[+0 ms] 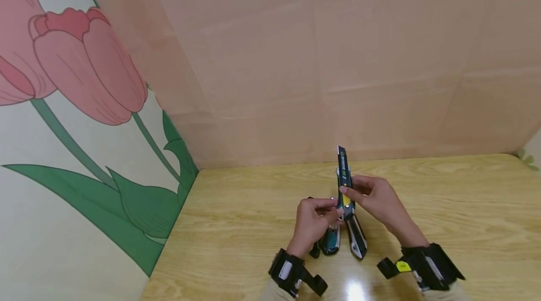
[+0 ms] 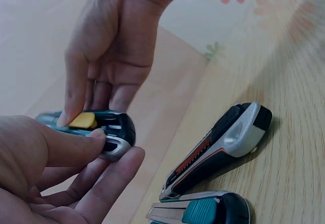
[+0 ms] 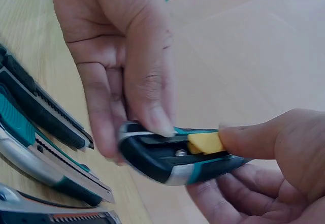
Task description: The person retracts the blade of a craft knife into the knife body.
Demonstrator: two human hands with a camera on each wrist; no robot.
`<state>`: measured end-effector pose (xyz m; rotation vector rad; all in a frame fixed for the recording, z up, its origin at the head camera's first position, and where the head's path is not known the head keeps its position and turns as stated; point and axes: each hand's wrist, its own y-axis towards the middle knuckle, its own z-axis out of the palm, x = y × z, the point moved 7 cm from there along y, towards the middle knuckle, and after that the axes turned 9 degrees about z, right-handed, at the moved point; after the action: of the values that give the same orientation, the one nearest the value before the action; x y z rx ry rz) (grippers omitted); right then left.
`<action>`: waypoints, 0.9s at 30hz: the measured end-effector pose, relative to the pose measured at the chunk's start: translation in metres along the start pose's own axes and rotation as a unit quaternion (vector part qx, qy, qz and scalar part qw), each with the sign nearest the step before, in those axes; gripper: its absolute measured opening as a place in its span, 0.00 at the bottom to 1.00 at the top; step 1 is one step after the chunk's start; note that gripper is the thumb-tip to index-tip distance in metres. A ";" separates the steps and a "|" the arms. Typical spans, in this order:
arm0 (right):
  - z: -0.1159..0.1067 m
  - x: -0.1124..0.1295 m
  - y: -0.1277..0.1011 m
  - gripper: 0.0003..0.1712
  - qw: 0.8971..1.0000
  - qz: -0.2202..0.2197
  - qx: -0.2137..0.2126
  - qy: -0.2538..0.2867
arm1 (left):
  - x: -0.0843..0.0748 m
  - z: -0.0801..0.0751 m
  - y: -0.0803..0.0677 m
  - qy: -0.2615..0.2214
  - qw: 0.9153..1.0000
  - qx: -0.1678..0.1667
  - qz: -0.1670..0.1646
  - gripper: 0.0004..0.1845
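Knife (image 1: 345, 188) in both hands, midair

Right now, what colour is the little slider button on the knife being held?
Yellow. The slider button on the held utility knife shows best in the right wrist view.

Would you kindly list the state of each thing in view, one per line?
Held utility knife: lifted off the table, gripped by both hands, no blade visibly out.
Yellow slider: under the right thumb.
Left hand: pinching the knife's rear end.
Right hand: holding the knife, thumb on the slider.
Orange-trimmed knife: lying flat on the table, untouched.
Teal knife: lying flat beside it, untouched.
Table: bearing the spare knives.
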<state>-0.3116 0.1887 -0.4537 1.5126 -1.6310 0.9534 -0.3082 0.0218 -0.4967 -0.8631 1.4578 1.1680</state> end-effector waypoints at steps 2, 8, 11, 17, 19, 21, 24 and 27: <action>0.001 -0.002 0.001 0.25 1.000 0.009 0.003 -0.004 | 0.001 0.000 0.000 0.000 1.000 -0.003 -0.006 0.11; 0.003 -0.004 0.000 0.21 1.000 0.009 0.018 0.018 | 0.004 0.000 -0.004 0.002 1.000 -0.009 -0.027 0.12; 0.004 -0.003 -0.001 0.20 0.999 0.001 0.023 0.025 | 0.004 -0.001 -0.005 0.007 0.999 -0.009 -0.030 0.11; 0.002 0.000 -0.002 0.20 0.999 -0.006 0.020 0.029 | 0.001 -0.002 -0.005 0.016 0.999 -0.010 -0.036 0.10; 0.001 0.000 -0.002 0.19 0.999 -0.005 0.020 0.028 | 0.000 -0.001 -0.004 0.014 0.999 -0.007 -0.035 0.10; 0.001 0.000 -0.002 0.19 0.999 -0.003 0.020 0.029 | 0.000 0.000 -0.004 0.013 0.999 -0.006 -0.034 0.10; 0.002 -0.001 -0.002 0.19 0.999 0.000 0.022 0.031 | 0.001 0.000 -0.004 0.012 0.999 -0.006 -0.035 0.10; 0.003 -0.001 -0.002 0.18 0.999 0.000 0.024 0.032 | 0.002 0.000 -0.004 0.009 0.999 -0.009 -0.035 0.10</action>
<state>-0.3091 0.1862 -0.4560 1.4986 -1.5731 1.0362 -0.3049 0.0204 -0.4998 -0.9310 1.4219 1.1252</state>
